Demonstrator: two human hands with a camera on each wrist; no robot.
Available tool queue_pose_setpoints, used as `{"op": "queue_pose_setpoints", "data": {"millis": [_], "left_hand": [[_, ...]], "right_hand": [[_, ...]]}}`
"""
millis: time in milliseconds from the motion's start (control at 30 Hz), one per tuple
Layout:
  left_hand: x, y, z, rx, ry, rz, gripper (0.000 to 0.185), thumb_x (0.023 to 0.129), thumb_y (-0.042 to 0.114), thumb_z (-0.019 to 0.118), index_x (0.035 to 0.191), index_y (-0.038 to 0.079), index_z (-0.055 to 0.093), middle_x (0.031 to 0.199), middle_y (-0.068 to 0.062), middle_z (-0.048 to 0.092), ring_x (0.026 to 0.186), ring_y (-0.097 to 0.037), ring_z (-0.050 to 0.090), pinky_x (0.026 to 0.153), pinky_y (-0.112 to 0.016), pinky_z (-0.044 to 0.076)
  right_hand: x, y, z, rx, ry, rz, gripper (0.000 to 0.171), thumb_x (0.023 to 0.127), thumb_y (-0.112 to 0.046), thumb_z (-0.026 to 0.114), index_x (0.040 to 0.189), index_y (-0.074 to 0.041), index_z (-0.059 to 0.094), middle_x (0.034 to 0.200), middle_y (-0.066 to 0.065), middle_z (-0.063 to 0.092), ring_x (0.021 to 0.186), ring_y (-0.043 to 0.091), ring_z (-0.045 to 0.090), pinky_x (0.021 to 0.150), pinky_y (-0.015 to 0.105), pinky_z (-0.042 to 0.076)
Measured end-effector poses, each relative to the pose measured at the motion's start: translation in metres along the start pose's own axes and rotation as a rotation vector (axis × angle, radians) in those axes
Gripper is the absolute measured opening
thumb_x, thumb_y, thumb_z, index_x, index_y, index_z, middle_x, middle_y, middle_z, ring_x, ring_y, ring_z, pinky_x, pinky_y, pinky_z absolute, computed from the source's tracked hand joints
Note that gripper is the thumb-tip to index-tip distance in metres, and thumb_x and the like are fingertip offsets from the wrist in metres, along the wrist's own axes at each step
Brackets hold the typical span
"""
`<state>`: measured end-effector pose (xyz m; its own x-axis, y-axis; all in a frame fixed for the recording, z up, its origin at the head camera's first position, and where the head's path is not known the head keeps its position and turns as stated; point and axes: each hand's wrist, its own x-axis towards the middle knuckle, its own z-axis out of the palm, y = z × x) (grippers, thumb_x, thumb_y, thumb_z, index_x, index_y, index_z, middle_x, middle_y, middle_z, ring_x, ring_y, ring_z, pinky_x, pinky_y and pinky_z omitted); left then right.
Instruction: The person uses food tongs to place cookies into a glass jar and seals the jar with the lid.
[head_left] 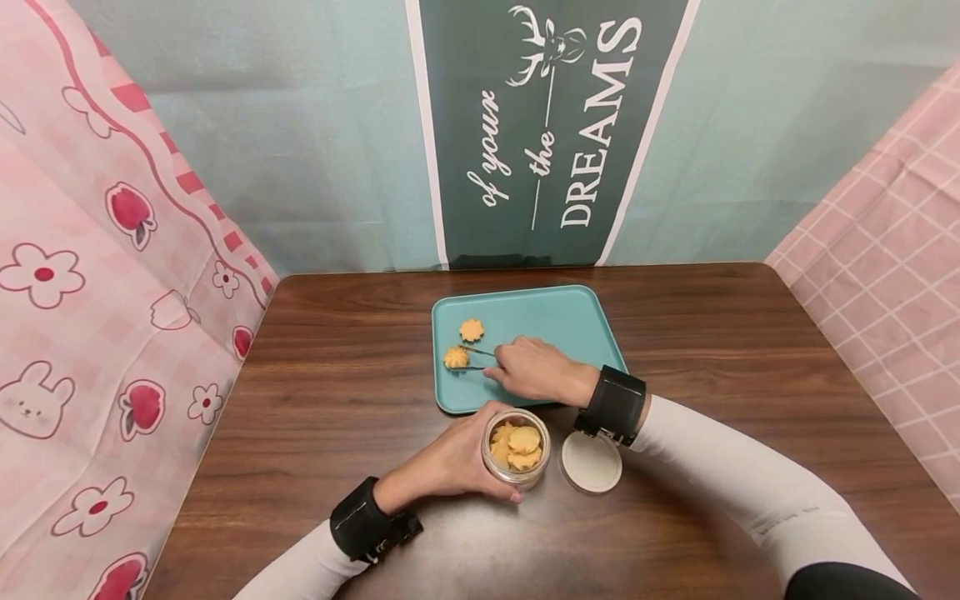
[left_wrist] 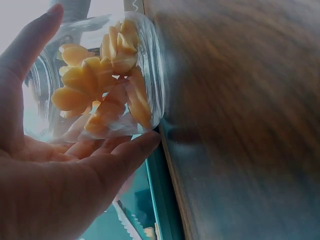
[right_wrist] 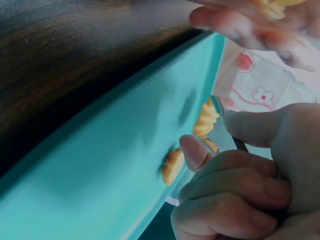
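My left hand (head_left: 459, 457) grips a glass jar (head_left: 546, 458) of flower-shaped cookies, thumb on the near side. In the left wrist view the cookies (left_wrist: 87, 82) show through the glass. With my right hand (head_left: 536, 369) I hold a pair of slim metal tongs (head_left: 478, 351) over the tray. Between the tong tips is a ridged round cookie (head_left: 455, 358); in the right wrist view this cookie (right_wrist: 206, 120) seems raised off the tray, its shadow apart from it. A second cookie (head_left: 472, 330) lies on the tray just beyond.
The teal tray (head_left: 555, 321) lies at the middle of the wooden table (head_left: 345, 367), behind the jar. A round pale lid (head_left: 592, 463) rests right of the jar, below my right wrist. Fabric hangings (head_left: 330, 150) stand behind and at both sides.
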<state>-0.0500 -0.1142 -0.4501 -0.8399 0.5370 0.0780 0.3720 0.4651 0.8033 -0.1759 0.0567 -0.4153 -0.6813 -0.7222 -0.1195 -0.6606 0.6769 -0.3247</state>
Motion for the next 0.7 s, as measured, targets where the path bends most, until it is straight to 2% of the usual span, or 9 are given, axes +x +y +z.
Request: {"op": "queue_pose_setpoints", "data": {"millis": [400,700], "left_hand": [[0.000,0.001,0.000,-0.012,-0.008,-0.014,0.095,0.063,0.029,0.104,0.140,0.011,0.052,0.130,0.001,0.067,0.118,-0.010,0.062,0.106,-0.032,0.050],[0.000,-0.001,0.000,-0.005,0.003,0.014,0.095,0.063,0.031,0.104,0.140,0.008,0.053,0.130,0.001,0.066,0.117,-0.011,0.063,0.104,-0.032,0.051]], "right_hand": [[-0.033,-0.001,-0.023,0.020,0.073,-0.035,0.030,0.108,-0.032,0.063,0.084,-0.014,0.061,0.061,-0.003,0.048,0.053,0.010,0.046,0.053,0.025,0.033],[-0.060,-0.005,-0.040,0.000,0.120,-0.052,0.028,0.106,-0.032,0.066,0.087,-0.011,0.064,0.060,-0.006,0.051,0.053,0.007,0.047,0.053,0.026,0.039]]}}
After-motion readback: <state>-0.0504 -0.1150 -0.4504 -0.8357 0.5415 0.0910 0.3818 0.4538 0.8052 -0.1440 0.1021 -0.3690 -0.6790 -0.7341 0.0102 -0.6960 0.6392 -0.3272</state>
